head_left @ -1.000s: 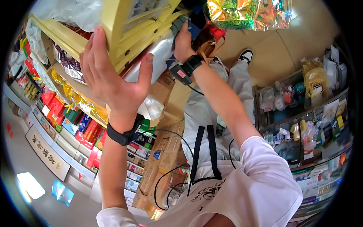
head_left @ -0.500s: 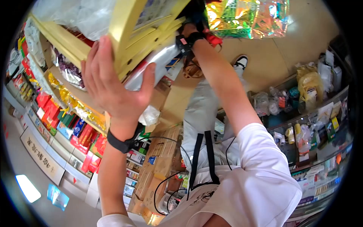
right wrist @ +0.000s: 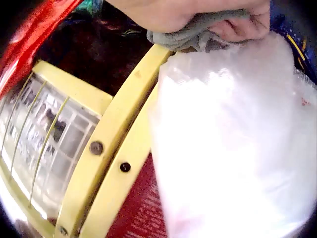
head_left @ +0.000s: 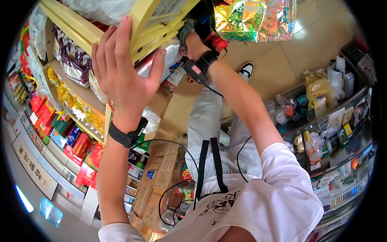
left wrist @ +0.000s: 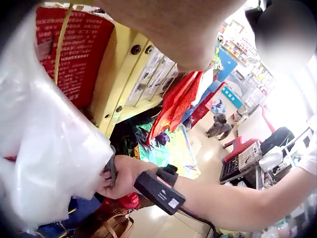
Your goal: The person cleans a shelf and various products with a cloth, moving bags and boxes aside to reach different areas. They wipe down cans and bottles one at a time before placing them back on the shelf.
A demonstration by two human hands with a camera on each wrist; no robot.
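My left hand (head_left: 128,76) rests with straight fingers against the yellow frame (head_left: 142,24), its thumb held apart. On the far side of the frame, my right hand (head_left: 194,47) grips a crumpled grey-green cloth (head_left: 185,31). In the left wrist view, the right hand (left wrist: 124,176) is beside the white plastic bag (left wrist: 54,148), with curled fingers on the cloth. The right wrist view has the cloth (right wrist: 195,32) bunched under the fingers at the frame's edge (right wrist: 133,99), above the plastic bag (right wrist: 233,139).
A shiny iridescent bag (head_left: 256,20) hangs beyond the right hand. Packed shelves with gold ribbon (head_left: 76,101) are on the left, stacked cardboard boxes (head_left: 155,173) below. A glass counter (head_left: 342,145) with goods stands at the right. A dog (left wrist: 220,126) is on the floor.
My right hand went further out past the frame, then came back with the cloth showing again. My left hand stays on the frame while the view has shifted slightly.
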